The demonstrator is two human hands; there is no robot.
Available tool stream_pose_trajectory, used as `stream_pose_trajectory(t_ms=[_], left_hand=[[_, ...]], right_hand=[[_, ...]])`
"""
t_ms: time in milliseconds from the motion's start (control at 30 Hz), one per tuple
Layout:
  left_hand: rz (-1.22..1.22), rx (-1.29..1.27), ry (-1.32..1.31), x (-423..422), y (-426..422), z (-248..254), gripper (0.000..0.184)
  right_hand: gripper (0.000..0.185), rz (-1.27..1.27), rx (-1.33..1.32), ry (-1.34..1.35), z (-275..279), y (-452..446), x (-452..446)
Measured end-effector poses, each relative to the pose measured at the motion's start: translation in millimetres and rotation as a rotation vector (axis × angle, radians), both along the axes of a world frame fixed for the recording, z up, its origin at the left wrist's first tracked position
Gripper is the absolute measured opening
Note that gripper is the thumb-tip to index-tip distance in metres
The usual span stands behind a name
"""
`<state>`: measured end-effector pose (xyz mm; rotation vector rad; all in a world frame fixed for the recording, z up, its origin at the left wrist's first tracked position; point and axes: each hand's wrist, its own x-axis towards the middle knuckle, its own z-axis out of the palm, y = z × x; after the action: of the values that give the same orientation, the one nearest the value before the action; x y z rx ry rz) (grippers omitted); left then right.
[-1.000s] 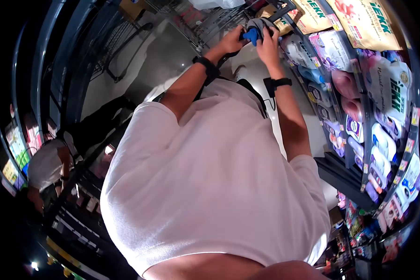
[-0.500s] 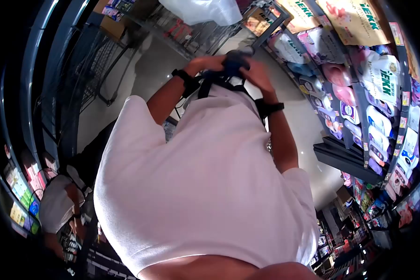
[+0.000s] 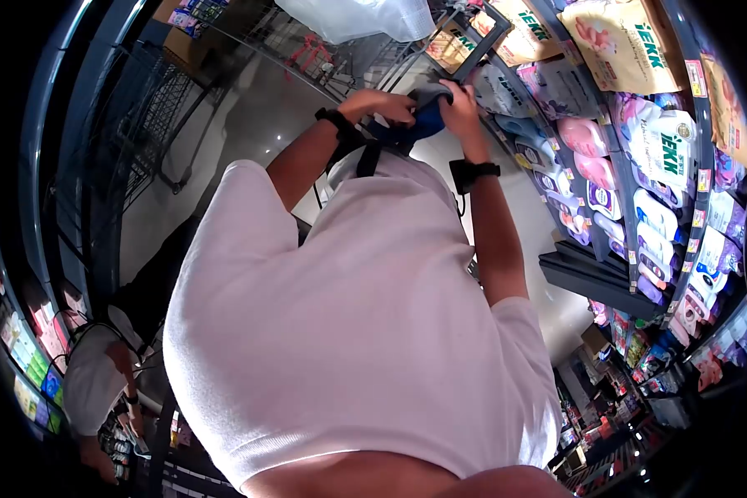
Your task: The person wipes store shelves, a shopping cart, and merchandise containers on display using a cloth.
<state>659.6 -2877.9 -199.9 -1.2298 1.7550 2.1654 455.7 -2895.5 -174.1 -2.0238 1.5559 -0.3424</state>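
Observation:
Both hands are in front of my waist, at the top of the head view. My left hand (image 3: 392, 108) is closed, its curled fingers on a dark blue, soft-looking item (image 3: 428, 122) with a greyish upper part; its exact kind is unclear. My right hand (image 3: 463, 114) grips the same item's right edge, fingers bent over the top. Black straps run from the item toward the hem of my white shirt (image 3: 357, 307). A black wristband (image 3: 340, 126) circles my left wrist and another black wristband (image 3: 476, 174) my right.
A shopping cart (image 3: 307, 76) with a white plastic bag (image 3: 361, 18) stands ahead. Shelves on the right carry pouches (image 3: 627, 41) and bottles (image 3: 656, 214). Dark shelving rises left, near a wire cart (image 3: 153, 124). Another person (image 3: 100, 378) is at lower left.
The blue item has opened out and tilted up to the right. My right hand has risen slightly to its upper edge; my left hand has shifted a little right.

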Motion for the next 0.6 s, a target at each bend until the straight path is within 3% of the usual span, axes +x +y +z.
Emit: stream_pose_trajectory(t_ms=[67, 133, 167, 200, 233, 267, 333, 400, 467, 533, 600], left_hand=[[-0.011, -0.004, 0.036, -0.9, 2.7, -22.8, 0.042], [-0.154, -0.108, 0.043, -6.1, -5.2, -39.3, 0.045], [-0.063, -0.233, 0.028, -5.1, -0.5, -44.0, 0.048], [-0.017, -0.188, 0.109, -4.4, -4.2, -48.0, 0.051], [0.137, -0.142, 0.137, -2.8, -4.5, -21.0, 0.052], [0.289, -0.094, 0.163, -2.7, -2.4, 3.9, 0.053], [0.51, -0.229, 0.336, -18.0, -10.8, -3.6, 0.053], [0.577, -0.267, 0.218, -31.9, -24.0, 1.5, 0.055], [0.586, -0.482, 0.013, -43.9, -35.8, -11.8, 0.058], [0.529, -0.522, -0.083, -50.3, -37.6, -4.4, 0.062], [0.482, -0.606, -0.166, -52.3, -28.9, -2.2, 0.065]], right_hand=[[0.04, 0.071, -0.053, -0.045, 2.2, 10.2, -2.0], [0.036, 0.124, 0.098, -0.079, 6.0, 16.0, -9.4], [0.035, 0.137, 0.119, -0.117, 3.9, 14.4, -14.5], [0.033, 0.151, 0.14, -0.155, 2.2, 10.5, -19.8], [0.03, 0.177, 0.051, -0.194, -0.1, 0.3, -25.4], [0.028, 0.062, 0.019, -0.137, 6.6, -9.0, -26.5], [0.03, -0.091, -0.09, -0.188, 19.0, -35.2, -22.2], [0.033, -0.038, -0.207, -0.2, 35.4, -49.0, -13.2], [0.034, -0.002, -0.258, -0.201, 27.9, -55.0, -9.9], [0.04, -0.03, -0.22, -0.096, 4.9, -49.2, -10.3], [0.045, -0.05, -0.149, -0.171, -8.0, -26.2, -7.2]])
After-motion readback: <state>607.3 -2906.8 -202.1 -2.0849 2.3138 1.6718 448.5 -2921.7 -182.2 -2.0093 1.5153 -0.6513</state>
